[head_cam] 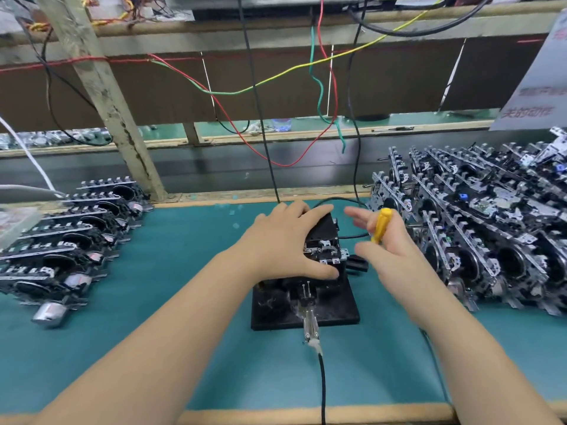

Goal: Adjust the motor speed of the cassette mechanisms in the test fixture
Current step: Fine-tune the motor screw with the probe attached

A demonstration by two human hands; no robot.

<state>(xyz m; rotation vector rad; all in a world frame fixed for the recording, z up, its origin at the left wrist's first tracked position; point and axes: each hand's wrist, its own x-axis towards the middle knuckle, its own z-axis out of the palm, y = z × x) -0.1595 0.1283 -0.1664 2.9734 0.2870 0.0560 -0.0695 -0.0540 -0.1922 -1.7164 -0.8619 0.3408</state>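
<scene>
The cassette mechanism (325, 243) sits in the test fixture (303, 305) straight ahead of me, under my left hand (285, 243), whose spread fingers and thumb clasp it from the left. My right hand (389, 250) hovers just to its right, apart from it, gripping the yellow screwdriver (381, 225) with my forefinger and thumb loose. The handle points up and away; its tip is hidden behind my palm. I judge the right hand must bring the tip leftward. I cannot make out the adjustment hole.
</scene>
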